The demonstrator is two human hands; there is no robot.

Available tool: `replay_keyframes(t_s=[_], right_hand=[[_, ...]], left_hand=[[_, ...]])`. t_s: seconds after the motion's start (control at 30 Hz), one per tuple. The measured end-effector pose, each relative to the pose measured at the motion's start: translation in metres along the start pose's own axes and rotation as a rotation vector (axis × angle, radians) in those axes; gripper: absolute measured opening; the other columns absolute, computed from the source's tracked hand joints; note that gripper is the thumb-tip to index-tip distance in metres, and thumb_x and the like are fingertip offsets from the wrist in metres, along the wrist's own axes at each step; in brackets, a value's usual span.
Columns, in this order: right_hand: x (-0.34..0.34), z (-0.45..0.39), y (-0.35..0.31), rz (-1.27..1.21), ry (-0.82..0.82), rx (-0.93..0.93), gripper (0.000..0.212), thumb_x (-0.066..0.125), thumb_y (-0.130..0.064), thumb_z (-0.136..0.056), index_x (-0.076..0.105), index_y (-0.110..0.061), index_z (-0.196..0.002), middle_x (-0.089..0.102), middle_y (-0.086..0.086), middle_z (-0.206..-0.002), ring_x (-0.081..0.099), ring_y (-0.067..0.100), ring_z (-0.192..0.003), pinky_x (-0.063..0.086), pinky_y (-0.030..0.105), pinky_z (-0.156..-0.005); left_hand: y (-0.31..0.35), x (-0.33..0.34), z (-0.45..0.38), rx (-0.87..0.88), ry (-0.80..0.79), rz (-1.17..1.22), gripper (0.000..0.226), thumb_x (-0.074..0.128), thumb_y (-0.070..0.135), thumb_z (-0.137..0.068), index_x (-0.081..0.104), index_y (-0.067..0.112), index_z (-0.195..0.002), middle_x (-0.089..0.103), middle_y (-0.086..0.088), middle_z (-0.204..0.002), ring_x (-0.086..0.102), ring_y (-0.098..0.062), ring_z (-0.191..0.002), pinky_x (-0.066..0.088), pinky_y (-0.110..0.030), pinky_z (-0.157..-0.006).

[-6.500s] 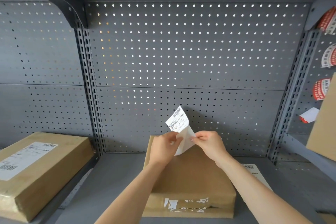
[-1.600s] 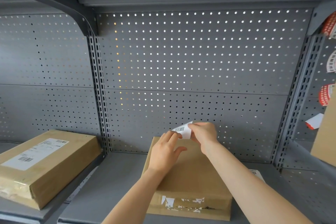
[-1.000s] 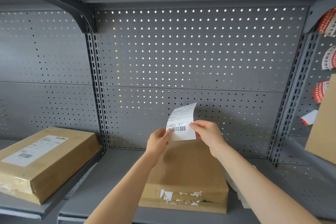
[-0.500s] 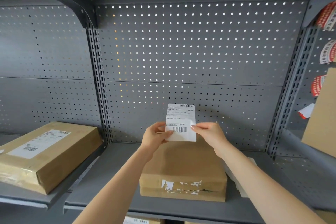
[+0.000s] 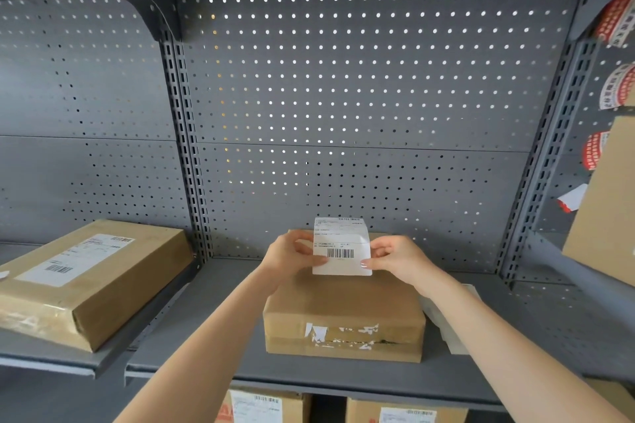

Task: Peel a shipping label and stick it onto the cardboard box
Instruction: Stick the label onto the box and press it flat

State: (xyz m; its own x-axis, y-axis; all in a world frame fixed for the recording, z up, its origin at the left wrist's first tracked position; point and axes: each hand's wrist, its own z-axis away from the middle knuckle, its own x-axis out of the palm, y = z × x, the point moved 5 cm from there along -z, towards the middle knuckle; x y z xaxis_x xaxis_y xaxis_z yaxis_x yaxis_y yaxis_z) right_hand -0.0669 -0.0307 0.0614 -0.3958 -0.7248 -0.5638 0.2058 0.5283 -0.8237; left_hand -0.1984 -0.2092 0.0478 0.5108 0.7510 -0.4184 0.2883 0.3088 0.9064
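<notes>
A white shipping label (image 5: 341, 246) with a barcode is held upright, printed side toward me, above the far part of a brown cardboard box (image 5: 343, 311). My left hand (image 5: 290, 256) pinches its left edge and my right hand (image 5: 395, 259) pinches its right edge. The box lies flat on the grey metal shelf (image 5: 343, 376), with torn white label scraps on its front face. The label's lower edge hangs just over the box's top surface; I cannot tell whether it touches.
A labelled cardboard box (image 5: 86, 280) lies on the left shelf. White backing paper (image 5: 446, 323) lies right of the middle box. A tilted carton (image 5: 608, 203) and red-and-white tape rolls (image 5: 618, 86) are at the right. More labelled boxes (image 5: 261, 407) sit below. Perforated grey panels form the back.
The label went from being peeled off its backing to being held flat by both hands. Since half a second ago it has come down closer to the box top.
</notes>
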Motion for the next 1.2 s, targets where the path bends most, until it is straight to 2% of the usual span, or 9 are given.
replay_keyframes(t_s=[0.1,0.23,0.33,0.5,0.73,0.87,1.03,1.2], right_hand=[[0.003,0.003,0.004,0.086,-0.02,0.013,0.027,0.079,-0.022,-0.073,0.072,-0.019,-0.1,0.069,-0.003,-0.1,0.06,0.011,-0.098,0.041,0.026,-0.078],[0.006,0.007,0.008,0.142,-0.036,0.012,0.029,0.082,-0.023,-0.07,0.073,-0.019,-0.098,0.071,-0.005,-0.094,0.062,0.008,-0.089,0.041,0.016,-0.067],[0.007,0.009,0.009,0.164,-0.032,0.001,0.03,0.082,-0.024,-0.07,0.073,-0.019,-0.098,0.07,-0.006,-0.088,0.061,0.006,-0.083,0.04,0.015,-0.064],[0.007,0.009,0.009,0.215,-0.013,-0.024,0.027,0.082,-0.027,-0.069,0.073,-0.021,-0.094,0.066,-0.011,-0.081,0.057,0.001,-0.076,0.038,0.016,-0.061],[0.008,0.006,0.014,0.284,0.006,-0.015,0.027,0.083,-0.035,-0.067,0.072,-0.026,-0.09,0.067,-0.01,-0.084,0.061,0.009,-0.084,0.045,0.026,-0.072],[0.008,0.004,0.015,0.313,0.01,-0.034,0.028,0.083,-0.038,-0.065,0.071,-0.026,-0.088,0.065,-0.012,-0.077,0.06,0.008,-0.077,0.044,0.025,-0.066],[0.006,0.004,0.015,0.337,0.023,-0.053,0.034,0.082,-0.043,-0.064,0.073,-0.026,-0.091,0.062,-0.013,-0.069,0.054,0.004,-0.066,0.042,0.026,-0.063],[0.007,0.004,0.014,0.327,0.012,-0.067,0.032,0.081,-0.043,-0.066,0.074,-0.027,-0.092,0.062,-0.011,-0.068,0.052,0.006,-0.064,0.039,0.024,-0.06]], left_hand=[[0.0,0.004,0.003,0.0,-0.026,-0.112,0.041,0.083,0.024,-0.067,0.059,0.025,-0.101,0.071,0.001,-0.09,0.062,-0.014,-0.086,0.044,-0.022,-0.072],[-0.001,0.008,0.008,0.01,-0.059,-0.186,0.045,0.082,0.025,-0.068,0.053,0.024,-0.104,0.07,0.001,-0.092,0.06,-0.013,-0.084,0.042,-0.019,-0.066],[0.001,0.009,0.009,0.035,-0.06,-0.229,0.044,0.081,0.024,-0.069,0.051,0.025,-0.102,0.069,0.004,-0.088,0.059,-0.012,-0.082,0.042,-0.018,-0.067],[0.003,0.011,0.01,0.063,-0.059,-0.279,0.047,0.081,0.021,-0.07,0.052,0.019,-0.107,0.071,-0.001,-0.093,0.058,-0.012,-0.079,0.042,-0.016,-0.066],[0.003,0.013,0.011,0.093,-0.055,-0.324,0.048,0.081,0.022,-0.07,0.048,0.021,-0.104,0.066,0.006,-0.085,0.056,-0.008,-0.075,0.041,-0.018,-0.064],[0.001,0.014,0.01,0.1,-0.042,-0.34,0.051,0.082,0.023,-0.068,0.048,0.019,-0.106,0.065,0.008,-0.085,0.057,-0.012,-0.083,0.042,-0.026,-0.075],[-0.002,0.014,0.009,0.118,-0.039,-0.316,0.046,0.084,0.024,-0.066,0.049,0.019,-0.096,0.063,0.005,-0.093,0.058,-0.012,-0.08,0.048,-0.021,-0.073],[0.0,0.014,0.009,0.149,-0.049,-0.287,0.049,0.083,0.022,-0.066,0.048,0.022,-0.1,0.059,0.009,-0.094,0.057,-0.012,-0.083,0.043,-0.018,-0.072]])
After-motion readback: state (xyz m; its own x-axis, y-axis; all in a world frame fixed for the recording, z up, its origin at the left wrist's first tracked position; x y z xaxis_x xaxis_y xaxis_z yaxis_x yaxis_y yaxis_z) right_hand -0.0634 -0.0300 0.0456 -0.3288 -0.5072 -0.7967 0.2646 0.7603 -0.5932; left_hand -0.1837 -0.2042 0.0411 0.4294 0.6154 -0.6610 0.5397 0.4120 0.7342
